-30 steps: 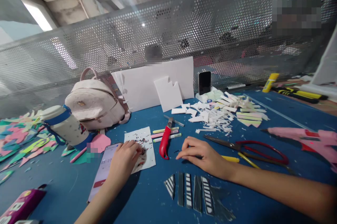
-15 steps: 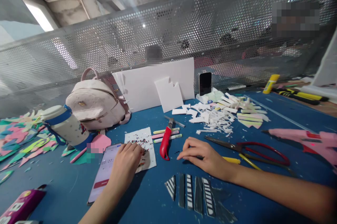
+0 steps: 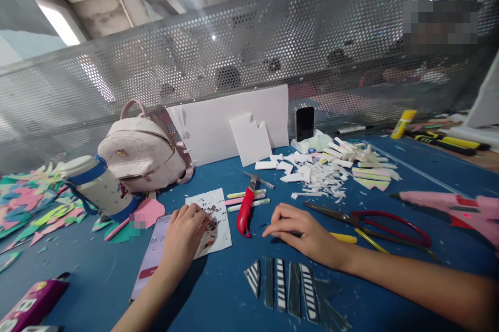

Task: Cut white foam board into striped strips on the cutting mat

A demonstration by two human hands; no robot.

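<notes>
My left hand (image 3: 182, 237) rests on a white sheet of paper (image 3: 218, 217) strewn with tiny dark scraps. Its fingers are curled, with the tips pressed into the scraps. It partly covers a phone (image 3: 153, 256) lying screen up. My right hand (image 3: 302, 231) lies on the blue table (image 3: 93, 280), fingers together and bent over a dark pen with a yellow end (image 3: 343, 238). A red utility knife (image 3: 245, 210) lies between the two hands. Black-and-white striped strips (image 3: 281, 285) lie just in front of my right wrist.
Red-handled scissors (image 3: 390, 224) and a pink glue gun (image 3: 456, 206) lie to the right. White foam scraps (image 3: 323, 168), foam boards (image 3: 218, 124) and a standing phone (image 3: 304, 123) are at the back. A pink backpack (image 3: 142, 153), a bottle (image 3: 95, 186) and coloured cut-outs (image 3: 31, 202) sit on the left.
Hardly anything differs. My left hand's fingers have shifted slightly on the paper; my right hand stays where it was.
</notes>
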